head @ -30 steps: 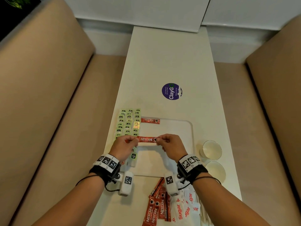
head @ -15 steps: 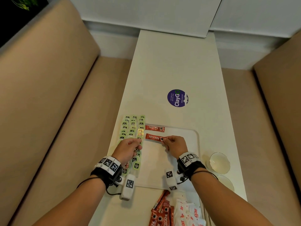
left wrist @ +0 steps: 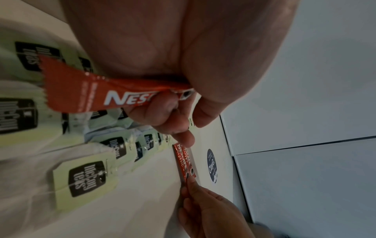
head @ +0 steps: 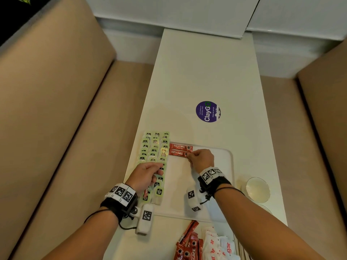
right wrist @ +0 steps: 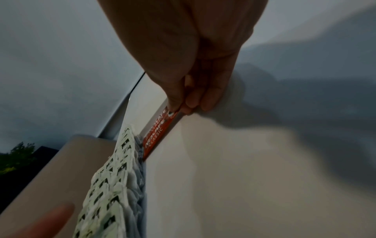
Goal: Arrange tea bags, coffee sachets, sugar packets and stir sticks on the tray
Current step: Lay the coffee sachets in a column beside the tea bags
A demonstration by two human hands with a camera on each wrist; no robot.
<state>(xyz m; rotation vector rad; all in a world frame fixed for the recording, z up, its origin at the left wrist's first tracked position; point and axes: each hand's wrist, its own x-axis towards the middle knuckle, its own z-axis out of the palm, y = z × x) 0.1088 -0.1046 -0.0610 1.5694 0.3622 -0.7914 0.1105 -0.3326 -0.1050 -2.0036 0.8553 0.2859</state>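
Right hand (head: 201,159) pinches the end of the second sachet (head: 177,153), which lies flat on the tray (head: 230,166) just beside the first sachet (head: 181,147), both next to the tea bags (head: 155,147) along the tray's left side.

Left hand (head: 145,174) hovers over the tea bags, fingers curled round a spare sachet (left wrist: 97,95).

Risks as I judge them:
- If my right hand lifts off at an angle, the light sachet drags out of line with its neighbour.
- My left hand sits low over the tea bags; the spare sachet's tail could brush them and upset the rows.
- Loose sachets (head: 187,246) and sugar packets (head: 217,246) wait on the surface near the tray's near edge; a forearm could sweep them.
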